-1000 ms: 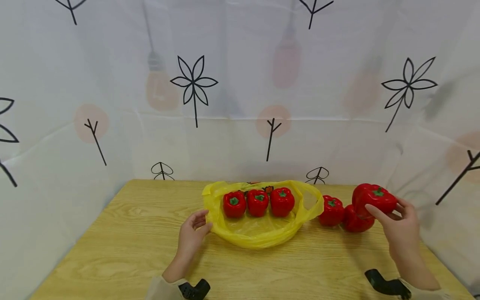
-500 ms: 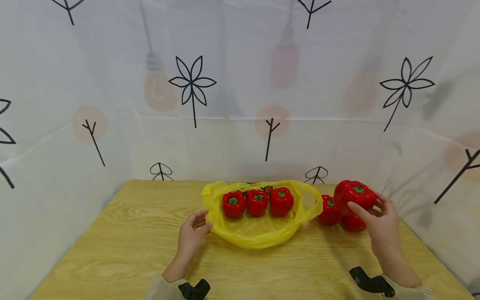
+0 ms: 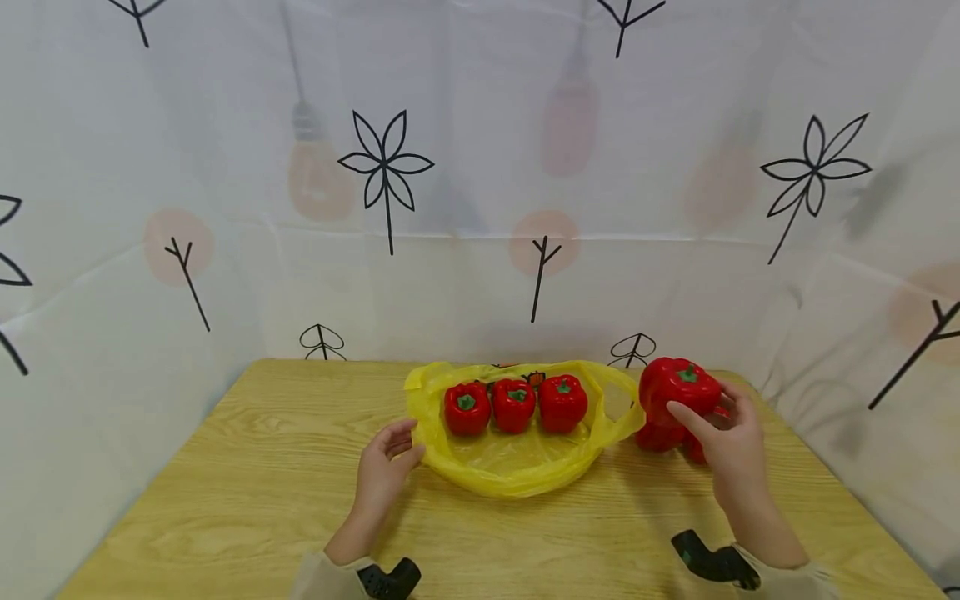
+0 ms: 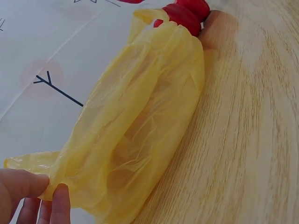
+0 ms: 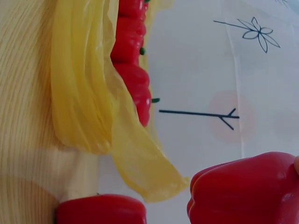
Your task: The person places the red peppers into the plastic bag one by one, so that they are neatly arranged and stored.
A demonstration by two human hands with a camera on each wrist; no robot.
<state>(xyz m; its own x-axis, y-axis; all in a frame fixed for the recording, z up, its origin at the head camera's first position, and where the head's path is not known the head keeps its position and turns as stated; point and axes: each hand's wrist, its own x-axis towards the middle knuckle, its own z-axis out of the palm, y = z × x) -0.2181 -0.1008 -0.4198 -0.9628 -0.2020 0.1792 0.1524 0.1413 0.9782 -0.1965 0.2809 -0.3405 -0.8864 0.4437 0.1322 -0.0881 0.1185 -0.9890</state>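
A yellow plastic bag (image 3: 517, 482) lies spread on the table with its mouth facing up. Three red bell peppers (image 3: 514, 408) with green stems sit in a row inside it. At the bag's left rim, my left hand (image 3: 382, 471) pinches the thin plastic between thumb and fingers, as the left wrist view shows. My right hand (image 3: 731, 446) grips another red bell pepper (image 3: 670, 390), raised just right of the bag's loop handle (image 3: 626, 427). Two loose bell peppers (image 3: 658, 439) lie beneath it on the table, partly hidden by the held pepper and the hand.
The wooden table (image 3: 225, 492) runs back to a white patterned cloth (image 3: 450, 283), which also rises on both sides. Dark straps (image 3: 390, 578) circle both wrists over light sleeves. In the right wrist view, the bag's handle (image 5: 145, 172) sticks out toward the held pepper.
My right hand has moved left with the bell pepper, from over the farther loose pepper to close by the bag's handle. The left hand and the bag have stayed in place.
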